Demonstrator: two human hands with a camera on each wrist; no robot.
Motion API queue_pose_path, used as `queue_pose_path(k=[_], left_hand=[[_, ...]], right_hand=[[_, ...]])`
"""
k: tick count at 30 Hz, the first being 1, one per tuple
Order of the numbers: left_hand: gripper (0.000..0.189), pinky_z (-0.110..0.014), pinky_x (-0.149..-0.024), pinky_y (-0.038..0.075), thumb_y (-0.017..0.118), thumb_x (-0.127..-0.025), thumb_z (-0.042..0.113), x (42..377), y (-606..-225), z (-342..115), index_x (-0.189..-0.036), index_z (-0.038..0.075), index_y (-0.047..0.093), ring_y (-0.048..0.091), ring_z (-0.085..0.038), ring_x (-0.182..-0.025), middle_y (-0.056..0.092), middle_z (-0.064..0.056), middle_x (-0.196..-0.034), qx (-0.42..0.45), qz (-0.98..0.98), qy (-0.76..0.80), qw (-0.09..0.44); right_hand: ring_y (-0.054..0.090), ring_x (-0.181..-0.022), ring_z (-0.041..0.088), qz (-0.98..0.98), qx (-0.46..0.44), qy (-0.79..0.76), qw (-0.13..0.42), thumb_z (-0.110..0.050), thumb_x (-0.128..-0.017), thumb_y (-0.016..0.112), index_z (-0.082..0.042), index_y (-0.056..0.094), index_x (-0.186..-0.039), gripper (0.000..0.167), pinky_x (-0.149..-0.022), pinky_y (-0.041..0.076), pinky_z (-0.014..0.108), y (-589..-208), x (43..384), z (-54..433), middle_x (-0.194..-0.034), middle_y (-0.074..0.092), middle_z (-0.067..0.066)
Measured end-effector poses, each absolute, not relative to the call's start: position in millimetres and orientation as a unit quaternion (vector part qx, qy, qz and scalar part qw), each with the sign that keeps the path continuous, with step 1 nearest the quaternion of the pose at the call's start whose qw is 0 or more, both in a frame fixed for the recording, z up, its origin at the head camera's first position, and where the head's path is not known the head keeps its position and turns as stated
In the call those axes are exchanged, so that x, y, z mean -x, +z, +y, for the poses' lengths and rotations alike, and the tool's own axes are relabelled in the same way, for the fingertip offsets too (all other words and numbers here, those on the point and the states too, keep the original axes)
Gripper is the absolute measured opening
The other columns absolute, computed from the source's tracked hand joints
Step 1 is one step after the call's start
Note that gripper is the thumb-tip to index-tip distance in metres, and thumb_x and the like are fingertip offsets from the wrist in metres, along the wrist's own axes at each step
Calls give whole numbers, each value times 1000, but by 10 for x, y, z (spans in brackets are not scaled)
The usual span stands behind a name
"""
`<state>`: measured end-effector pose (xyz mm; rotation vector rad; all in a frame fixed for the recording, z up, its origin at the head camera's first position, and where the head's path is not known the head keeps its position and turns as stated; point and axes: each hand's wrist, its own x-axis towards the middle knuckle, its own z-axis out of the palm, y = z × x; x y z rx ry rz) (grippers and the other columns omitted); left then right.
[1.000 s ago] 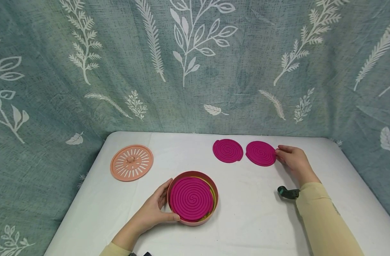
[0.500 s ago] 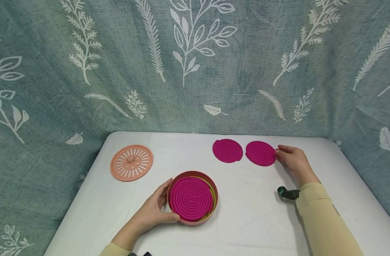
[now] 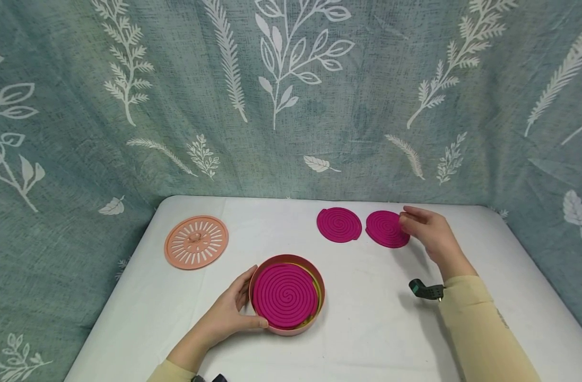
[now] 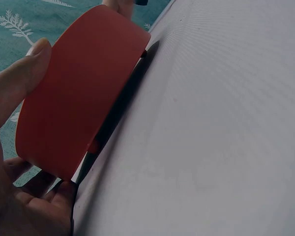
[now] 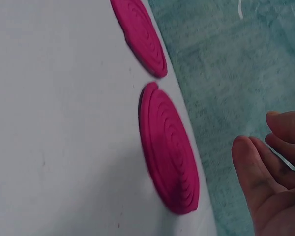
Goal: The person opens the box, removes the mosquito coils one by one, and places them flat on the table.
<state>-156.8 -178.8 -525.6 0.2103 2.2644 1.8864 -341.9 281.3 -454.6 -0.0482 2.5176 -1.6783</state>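
My left hand [image 3: 224,318] grips the left side of a round pink tin [image 3: 291,332], thumb at the near rim and fingers round the far side. In the left wrist view the tin's side [image 4: 83,83] appears red, with small feet beneath. A magenta mosquito coil [image 3: 286,295] lies in the tin, with a yellow inner edge [image 3: 319,297] showing beside it. At the back right, my right hand [image 3: 431,233] holds nothing above a second magenta coil [image 3: 385,229]. The right wrist view has that coil [image 5: 169,147] lying flat, apart from the fingers [image 5: 248,167].
Left of the second coil lies another magenta coil [image 3: 339,225]. A round pink slotted lid [image 3: 209,260] with a small central knob rests at the back left of the white table [image 3: 367,329]. A green leaf-patterned cloth [image 3: 252,159] hangs behind the table.
My right hand has left the right edge of the back coil and risen slightly up and to the left over it. The left hand and tin stay in place.
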Motion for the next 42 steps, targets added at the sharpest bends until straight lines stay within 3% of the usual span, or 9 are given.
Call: queue_pose_path(k=[4,14,19,26,42], left_hand=[[123,-20,-114,26,98,-58,24,1568,-5249,-1791,-157,20,25,28,-13,-144,32,1,-157,-73,766,632,93],[124,-18,-113,26,98,-59,26,1563,-5231,-1791,-158,17,24,29,-11,-143,32,3,-156,-77,770,626,92],[123,-20,-114,25,97,-59,25,1563,-5233,-1788,-158,17,24,28,-13,-144,32,2,-157,-82,768,629,89],[123,-21,-114,25,97,-60,24,1564,-5238,-1787,-158,16,23,27,-15,-145,30,0,-158,-80,767,630,92],[121,-18,-113,24,97,-60,20,1567,-5256,-1794,-157,17,24,26,-15,-145,30,-2,-158,-73,756,643,96]], right_hand=[[56,-112,2,826,40,-558,71,-28,-100,60,0,36,-151,63,-89,52,13,-4472,3371,2697,-145,45,26],[50,-129,22,822,83,-554,102,-30,-97,65,-1,41,-149,64,-91,52,16,-4404,3228,2405,-145,48,19],[56,-122,20,808,97,-568,121,-31,-95,69,-3,46,-146,62,-94,55,28,-4398,3143,2231,-141,52,18],[56,-121,37,770,130,-606,149,-21,-95,69,3,47,-142,57,-98,52,46,-4400,3001,1987,-138,52,22],[57,-117,45,743,186,-611,199,-17,-94,70,0,55,-136,47,-93,57,38,-4463,2760,1526,-126,62,17]])
